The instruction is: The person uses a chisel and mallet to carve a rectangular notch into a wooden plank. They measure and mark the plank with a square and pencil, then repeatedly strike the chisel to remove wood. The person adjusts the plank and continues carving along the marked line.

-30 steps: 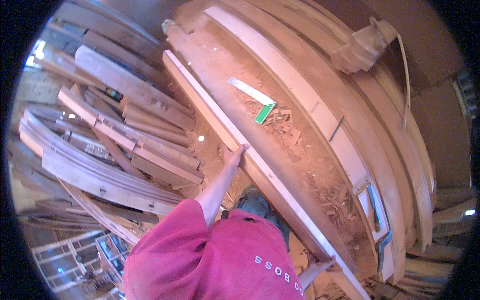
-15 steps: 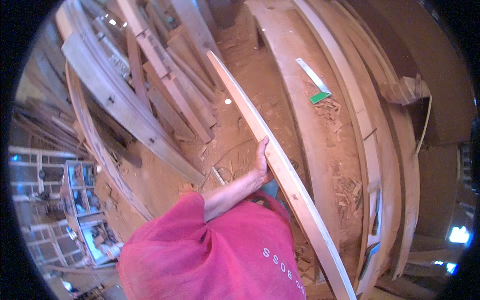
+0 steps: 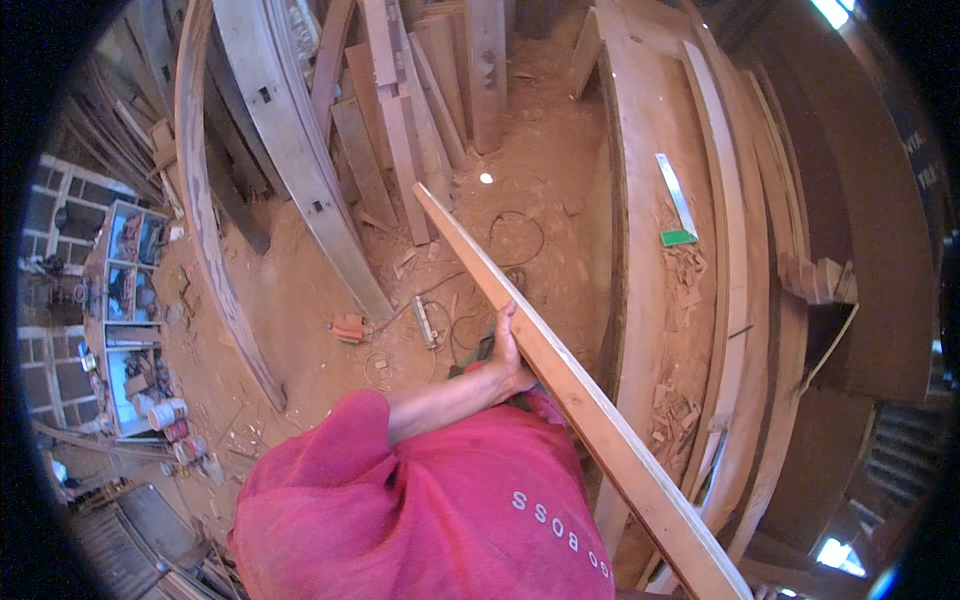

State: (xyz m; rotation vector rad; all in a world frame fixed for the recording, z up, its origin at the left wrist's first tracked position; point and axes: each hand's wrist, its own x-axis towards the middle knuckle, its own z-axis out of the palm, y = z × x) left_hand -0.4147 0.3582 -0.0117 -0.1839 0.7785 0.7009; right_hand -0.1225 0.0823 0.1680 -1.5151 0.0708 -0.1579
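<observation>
My left hand (image 3: 510, 352) grips a long, pale wooden plank (image 3: 590, 408) near its middle, the thumb along its upper edge. The plank slants across my front, from a narrow far end above the floor to the lower right edge of the picture. Its near end is cut off there, and my right hand cannot be made out. Right of the plank, a try square (image 3: 675, 205) with a green stock and metal blade lies on a wide wooden board (image 3: 640, 300) among wood shavings.
Curved timbers (image 3: 300, 170) and upright boards (image 3: 430, 90) lean at the left and far side. A corded tool (image 3: 425, 322) and an orange-brown object (image 3: 349, 328) lie on the dusty floor. A shelf unit (image 3: 125, 330) and tubs (image 3: 168, 412) stand at far left.
My view has turned, so the surroundings shift in the picture. The plank slants more across my front and its far end appears lower. My left hand keeps its hold.
</observation>
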